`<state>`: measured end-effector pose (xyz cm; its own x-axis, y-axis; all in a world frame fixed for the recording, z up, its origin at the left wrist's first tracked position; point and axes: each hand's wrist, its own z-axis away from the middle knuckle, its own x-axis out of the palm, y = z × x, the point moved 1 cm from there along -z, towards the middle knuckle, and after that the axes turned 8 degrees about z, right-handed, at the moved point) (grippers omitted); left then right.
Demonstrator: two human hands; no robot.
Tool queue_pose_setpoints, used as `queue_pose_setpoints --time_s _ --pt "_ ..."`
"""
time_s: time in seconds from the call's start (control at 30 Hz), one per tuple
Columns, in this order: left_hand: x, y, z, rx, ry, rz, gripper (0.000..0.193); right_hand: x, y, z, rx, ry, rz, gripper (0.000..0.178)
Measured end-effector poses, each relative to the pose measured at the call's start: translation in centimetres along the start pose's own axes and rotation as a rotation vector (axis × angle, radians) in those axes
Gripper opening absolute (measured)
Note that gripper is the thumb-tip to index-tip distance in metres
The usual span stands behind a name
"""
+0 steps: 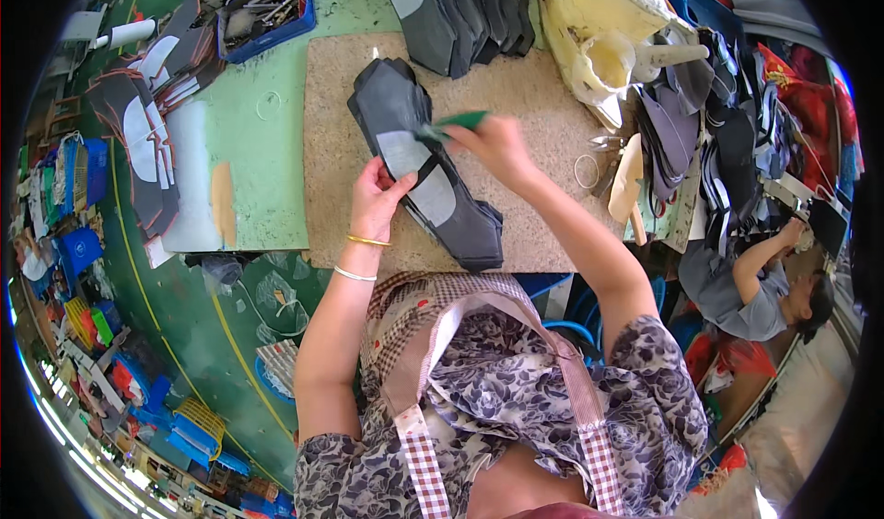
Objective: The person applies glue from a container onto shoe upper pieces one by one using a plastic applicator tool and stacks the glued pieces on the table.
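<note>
A stack of black cut pieces with light grey patches, which look like shoe uppers, lies slantwise on the brown work board. My left hand grips the stack's left edge near its middle, thumb on top by the grey patch. My right hand is closed around a green-handled tool, smeared by motion. It looks like a brush, and its tip is over the upper grey patch at the stack's right side. Whether the tip touches the patch, I cannot tell.
Another fanned stack of black pieces lies at the board's far edge. Beside it stands a glue-crusted, yellowish container. Red-edged pieces and a blue tool tray are at left. A co-worker sits at right.
</note>
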<state>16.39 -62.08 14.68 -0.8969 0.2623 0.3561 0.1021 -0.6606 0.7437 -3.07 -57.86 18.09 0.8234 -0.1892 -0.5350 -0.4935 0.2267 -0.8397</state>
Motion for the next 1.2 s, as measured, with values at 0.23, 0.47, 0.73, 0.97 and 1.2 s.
queue_pose_setpoints --time_s 0.23,0.47,0.73,0.97,1.2 --pt "-1.0 0.7 1.0 -0.022 -0.055 0.07 0.037 0.4 -0.5 -2.2 0.237 0.155 -0.337 0.015" --pt "-1.9 1.0 5.1 0.297 -0.359 -0.304 0.048 1.0 0.5 -2.0 0.06 -0.028 0.15 0.014" --pt "1.5 19.5 -4.6 0.342 -0.484 -0.054 0.05 0.6 0.4 1.0 0.117 0.078 0.15 0.013" --pt "3.5 19.1 -27.1 0.107 -0.614 -0.262 0.039 -1.7 0.5 2.3 0.276 0.372 -0.058 0.009" --pt "2.0 16.6 -23.7 0.297 -0.1 -0.199 0.051 -14.8 2.9 -0.5 0.27 0.798 0.376 0.011"
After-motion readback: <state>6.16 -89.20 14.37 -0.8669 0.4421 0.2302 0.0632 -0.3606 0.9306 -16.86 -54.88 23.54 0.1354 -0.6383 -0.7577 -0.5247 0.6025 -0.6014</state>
